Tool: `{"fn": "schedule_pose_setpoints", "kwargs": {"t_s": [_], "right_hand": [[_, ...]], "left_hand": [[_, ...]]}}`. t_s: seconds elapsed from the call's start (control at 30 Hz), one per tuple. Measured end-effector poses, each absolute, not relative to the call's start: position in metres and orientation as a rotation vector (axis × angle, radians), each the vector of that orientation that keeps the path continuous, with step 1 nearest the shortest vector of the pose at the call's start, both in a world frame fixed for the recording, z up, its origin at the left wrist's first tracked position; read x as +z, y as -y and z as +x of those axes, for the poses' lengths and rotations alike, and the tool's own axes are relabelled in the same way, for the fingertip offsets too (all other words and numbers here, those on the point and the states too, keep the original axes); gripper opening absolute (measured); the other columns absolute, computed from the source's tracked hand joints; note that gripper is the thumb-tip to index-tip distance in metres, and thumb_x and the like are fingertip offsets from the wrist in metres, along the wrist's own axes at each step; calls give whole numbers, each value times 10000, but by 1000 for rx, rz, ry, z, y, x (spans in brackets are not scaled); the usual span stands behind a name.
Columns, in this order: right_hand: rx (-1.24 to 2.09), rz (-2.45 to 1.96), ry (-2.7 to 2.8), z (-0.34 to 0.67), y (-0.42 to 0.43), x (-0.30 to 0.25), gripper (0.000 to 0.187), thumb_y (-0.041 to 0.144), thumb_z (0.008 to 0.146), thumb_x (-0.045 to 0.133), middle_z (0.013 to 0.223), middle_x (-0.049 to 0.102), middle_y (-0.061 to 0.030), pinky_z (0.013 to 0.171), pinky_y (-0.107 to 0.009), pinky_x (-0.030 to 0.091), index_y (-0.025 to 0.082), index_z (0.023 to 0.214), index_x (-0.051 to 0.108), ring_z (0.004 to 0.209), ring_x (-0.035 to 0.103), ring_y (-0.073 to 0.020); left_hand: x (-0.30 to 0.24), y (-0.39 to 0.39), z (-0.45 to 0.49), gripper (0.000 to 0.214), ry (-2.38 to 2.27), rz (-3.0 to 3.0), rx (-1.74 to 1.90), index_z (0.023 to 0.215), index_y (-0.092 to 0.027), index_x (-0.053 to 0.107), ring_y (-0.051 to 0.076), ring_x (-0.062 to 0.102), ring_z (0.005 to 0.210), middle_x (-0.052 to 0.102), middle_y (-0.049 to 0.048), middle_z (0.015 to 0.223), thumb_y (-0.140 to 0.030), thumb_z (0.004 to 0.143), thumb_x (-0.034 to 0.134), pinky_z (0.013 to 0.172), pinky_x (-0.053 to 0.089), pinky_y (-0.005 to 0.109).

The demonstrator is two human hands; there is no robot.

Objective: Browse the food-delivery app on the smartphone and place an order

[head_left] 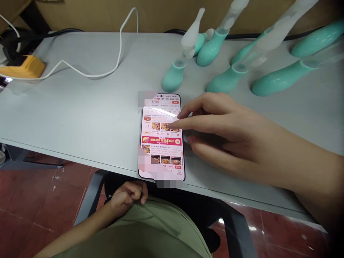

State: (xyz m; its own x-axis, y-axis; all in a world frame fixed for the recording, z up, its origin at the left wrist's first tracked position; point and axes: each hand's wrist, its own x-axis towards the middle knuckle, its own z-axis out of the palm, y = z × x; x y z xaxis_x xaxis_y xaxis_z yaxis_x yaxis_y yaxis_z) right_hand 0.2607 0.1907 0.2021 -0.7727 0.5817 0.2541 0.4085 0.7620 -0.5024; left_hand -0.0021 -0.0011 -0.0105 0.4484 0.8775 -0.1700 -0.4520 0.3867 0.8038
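Note:
A smartphone (161,141) lies flat on the grey table near its front edge, its lit screen showing rows of food pictures and a pink banner. Parts of the screen are pixelated. From the right, my right hand (228,132) reaches over the phone with fingers apart. A fingertip is at the screen's upper right; whether it presses the glass I cannot tell. Below the table edge, my left hand (130,193) rests in my lap by the green shirt, fingers curled and nothing visible in them.
Several teal bulbs with clear tubes and whitish tips stand or lean behind the phone, the nearest bulb (173,78) just beyond it. A white cable (107,73) runs across the table's left to a yellow power block (29,67). Cardboard (94,16) lines the back.

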Motion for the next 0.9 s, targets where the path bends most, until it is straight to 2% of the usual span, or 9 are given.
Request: {"fn": "schedule_pose_setpoints", "kwargs": {"t_s": [0.1, 0.23, 0.37, 0.57, 0.7, 0.9], "right_hand": [[625, -751, 2545, 259, -189, 202, 414, 200, 941, 605, 1242, 669, -124, 945, -566, 583, 323, 1315, 732, 1133, 657, -323], [671, -692, 2542, 258, -189, 203, 359, 186, 946, 591, 1204, 677, -103, 901, -520, 600, 344, 1214, 770, 1110, 668, -298], [659, -694, 2527, 259, -190, 202, 399, 187, 949, 592, 1226, 674, -110, 918, -527, 595, 334, 1286, 746, 1114, 674, -303], [647, -744, 2525, 260, -190, 200, 389, 201, 948, 586, 1250, 672, -126, 901, -528, 598, 287, 1296, 739, 1135, 668, -314], [667, -769, 2524, 259, -190, 201, 407, 217, 956, 581, 1228, 671, -120, 862, -521, 603, 314, 1323, 730, 1117, 674, -317], [669, -746, 2536, 259, -189, 201, 431, 214, 954, 593, 1244, 666, -114, 862, -517, 601, 334, 1349, 720, 1112, 670, -312]], "left_hand": [[-13, 3, -4, 265, -670, 750, 890, 632, -235, 332, 214, 436, 700, 580, 61, 708, -301, 597, 586, 724, 313, 345], [-12, 3, -3, 224, -653, 730, 900, 673, -229, 373, 215, 438, 716, 584, 57, 723, -288, 577, 566, 718, 301, 335], [-7, 1, -1, 183, -618, 722, 895, 672, -212, 421, 200, 417, 715, 578, 57, 730, -273, 589, 571, 703, 268, 330], [-8, 2, -3, 265, -659, 727, 867, 651, -207, 445, 200, 414, 718, 577, 62, 745, -357, 680, 662, 709, 265, 324], [-12, 3, -4, 334, -682, 760, 873, 654, -197, 489, 198, 422, 723, 561, 54, 738, -434, 732, 712, 722, 282, 325], [-5, -2, 0, 341, -656, 756, 884, 653, -178, 536, 181, 428, 709, 563, 47, 730, -427, 760, 743, 698, 265, 313]]}}
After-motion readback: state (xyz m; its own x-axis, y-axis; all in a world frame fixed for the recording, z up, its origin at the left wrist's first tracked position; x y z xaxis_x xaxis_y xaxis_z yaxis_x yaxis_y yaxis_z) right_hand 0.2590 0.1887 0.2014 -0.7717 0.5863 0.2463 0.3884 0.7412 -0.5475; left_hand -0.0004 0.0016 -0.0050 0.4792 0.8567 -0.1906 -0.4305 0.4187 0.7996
